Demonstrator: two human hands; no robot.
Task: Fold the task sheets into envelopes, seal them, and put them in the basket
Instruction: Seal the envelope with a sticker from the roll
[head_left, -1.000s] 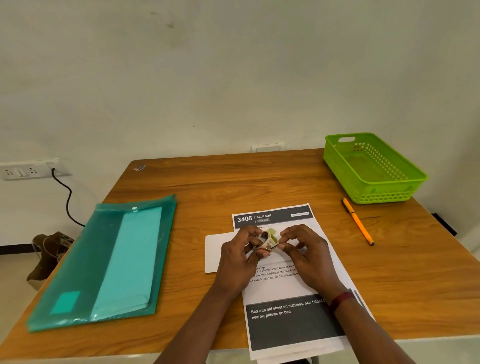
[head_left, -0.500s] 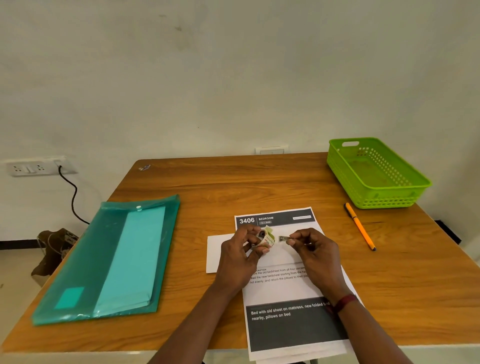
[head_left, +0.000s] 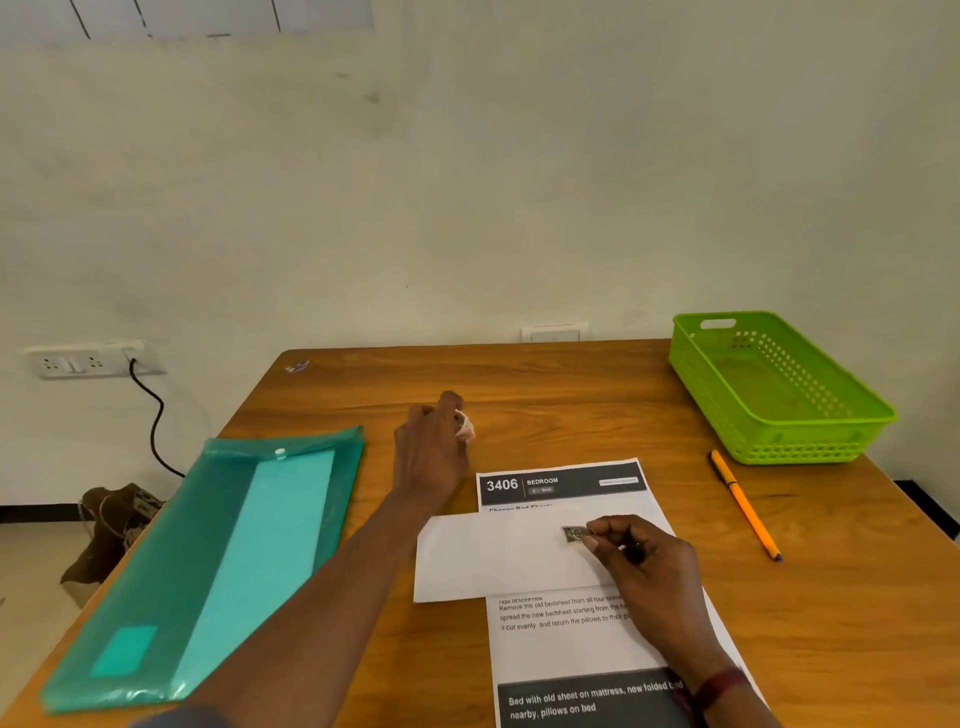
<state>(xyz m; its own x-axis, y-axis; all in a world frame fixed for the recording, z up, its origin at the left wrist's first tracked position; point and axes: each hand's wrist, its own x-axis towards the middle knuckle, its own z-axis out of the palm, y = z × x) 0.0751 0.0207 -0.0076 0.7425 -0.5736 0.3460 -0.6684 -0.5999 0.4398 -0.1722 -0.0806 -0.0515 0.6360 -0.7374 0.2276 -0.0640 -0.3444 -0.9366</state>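
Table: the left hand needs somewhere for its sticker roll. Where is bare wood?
The table is bare along its far edge, between the green folder and the basket, beyond the task sheet; also right of the pen. The middle is crowded: envelope, left hand, right hand.

Table (head_left: 571, 395) taken as the clock face, 6 o'clock nearest the wearer.
- At 8 o'clock: folder (head_left: 218, 561), lying flat, well apart from the rest.
- At 5 o'clock: sheet (head_left: 566, 654), lying flat, with envelope (head_left: 493, 561) across its middle and jutting out toward 9 o'clock.
- At 3 o'clock: pen (head_left: 745, 504), between sheet and basket.
- At 2 o'clock: basket (head_left: 800, 447), by the far corner.
- Near centre, behind the envelope: left hand (head_left: 431, 452), holding small roll (head_left: 465, 426).
- Over the envelope: right hand (head_left: 649, 566), pinching sticker (head_left: 574, 533).
- Beyond the table at 10 o'clock: wall socket (head_left: 78, 361), with cable (head_left: 156, 415) hanging below.
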